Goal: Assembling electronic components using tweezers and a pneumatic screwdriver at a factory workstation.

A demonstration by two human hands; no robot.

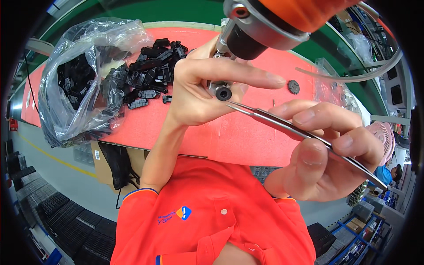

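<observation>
My left hand (194,88) is closed around a metal shaft-like part below an orange-and-silver tool (278,26) with a black collar; its forefinger stretches to the right. A small black round end with a dark hole (223,92) shows between the fingers, facing up. Whether this part belongs to the tool is hidden by the hand. In my right hand (331,145) a pair of metal tweezers (287,125) is pinched between thumb and fingers. The tips lie just below the black round end, with a narrow gap between them. Nothing can be made out between the tips.
The table has a pink-red mat (238,137). Several small black plastic parts (152,66) lie heaped at the far left, beside a clear plastic bag (48,92) holding more. A dark toothed disc (293,87) lies right of my left hand. A clear hose (353,78) arches at upper right.
</observation>
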